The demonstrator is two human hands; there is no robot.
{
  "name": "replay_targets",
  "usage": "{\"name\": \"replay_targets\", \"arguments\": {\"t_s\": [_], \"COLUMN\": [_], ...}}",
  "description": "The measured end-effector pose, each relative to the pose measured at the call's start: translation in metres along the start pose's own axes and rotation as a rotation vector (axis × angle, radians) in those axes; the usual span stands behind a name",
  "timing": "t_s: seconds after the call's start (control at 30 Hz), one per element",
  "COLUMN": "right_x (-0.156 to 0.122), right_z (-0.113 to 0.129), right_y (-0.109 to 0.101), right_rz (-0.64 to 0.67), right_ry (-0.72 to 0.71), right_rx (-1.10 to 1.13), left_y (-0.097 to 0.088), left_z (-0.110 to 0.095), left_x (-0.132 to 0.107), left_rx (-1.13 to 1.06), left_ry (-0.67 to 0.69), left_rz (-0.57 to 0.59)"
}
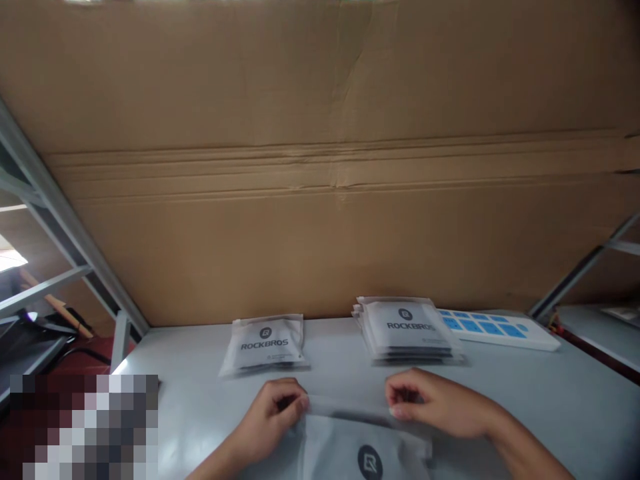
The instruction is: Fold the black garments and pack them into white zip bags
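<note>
- Our left hand [267, 417] and right hand [435, 407] each have a closed grip, pinching the top edge of a translucent ROCKBROS pouch [345, 447].
- That pouch lies on the grey worktop [565, 393].
- Ahead we see a single ROCKBROS pouch [265, 345], a stack of ROCKBROS pouches [407, 330], and a blue-and-white printed card [500, 331] just beside the stack.

Pouch stacks [407, 330] just beyond the hands [270, 417]

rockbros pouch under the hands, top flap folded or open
The pouch looks folded over: a doubled top strip runs between the left hand and right hand.
</note>
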State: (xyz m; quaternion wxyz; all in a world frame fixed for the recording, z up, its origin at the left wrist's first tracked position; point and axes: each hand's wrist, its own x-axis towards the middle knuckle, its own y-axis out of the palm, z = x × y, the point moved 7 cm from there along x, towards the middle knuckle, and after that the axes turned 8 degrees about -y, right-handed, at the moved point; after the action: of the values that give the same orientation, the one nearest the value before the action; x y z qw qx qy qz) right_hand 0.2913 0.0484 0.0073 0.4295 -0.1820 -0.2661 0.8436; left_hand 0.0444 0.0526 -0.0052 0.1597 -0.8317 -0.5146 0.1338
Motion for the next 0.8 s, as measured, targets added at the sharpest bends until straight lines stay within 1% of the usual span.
{"name": "replay_targets", "arguments": {"t_s": [0.13, 0.23, 0.3, 0.37, 0.43, 0.47, 0.53, 0.6, 0.63, 0.7, 0.8], "right_x": [-0.016, -0.023, -0.024, -0.020, -0.013, -0.009, -0.002, 0.003, 0.005, 0.009, 0.012], "right_z": [-0.012, -0.019, -0.022, -0.020, -0.011, -0.005, 0.010, 0.024, 0.028, 0.031, 0.032], "right_y": [-0.013, -0.014, -0.014, -0.014, -0.011, -0.007, 0.006, 0.020, 0.027, 0.039, 0.052], "right_rz": [0.006, 0.073, 0.110, 0.094, 0.068, 0.069, 0.117, 0.167, 0.182, 0.192, 0.168], "right_ry": [0.030, 0.066, 0.079, 0.061, 0.006, -0.033, -0.114, -0.182, -0.188, -0.147, -0.047], "right_rx": [0.123, 0.202, 0.192, 0.168, 0.155, 0.154, 0.162, 0.199, 0.229, 0.272, 0.259], "left_y": [-0.001, 0.000, -0.001, -0.003, -0.002, -0.001, 0.002, 0.003, 0.002, 0.000, -0.001], "left_z": [0.003, 0.000, -0.004, -0.006, -0.007, -0.006, -0.004, -0.003, -0.003, -0.004, -0.008], "left_x": [0.001, 0.001, 0.000, -0.001, -0.002, -0.002, -0.002, -0.002, -0.002, -0.003, -0.005], "left_rx": [-0.066, -0.066, -0.048, -0.036, -0.027, -0.023, -0.013, -0.008, -0.006, -0.005, 0.016], "left_ry": [-0.051, -0.049, -0.031, -0.018, -0.013, -0.016, -0.024, -0.020, -0.012, 0.012, 0.049], "left_rz": [-0.010, -0.004, -0.024, -0.047, -0.043, -0.030, -0.018, -0.050, -0.079, -0.140, -0.197]}}
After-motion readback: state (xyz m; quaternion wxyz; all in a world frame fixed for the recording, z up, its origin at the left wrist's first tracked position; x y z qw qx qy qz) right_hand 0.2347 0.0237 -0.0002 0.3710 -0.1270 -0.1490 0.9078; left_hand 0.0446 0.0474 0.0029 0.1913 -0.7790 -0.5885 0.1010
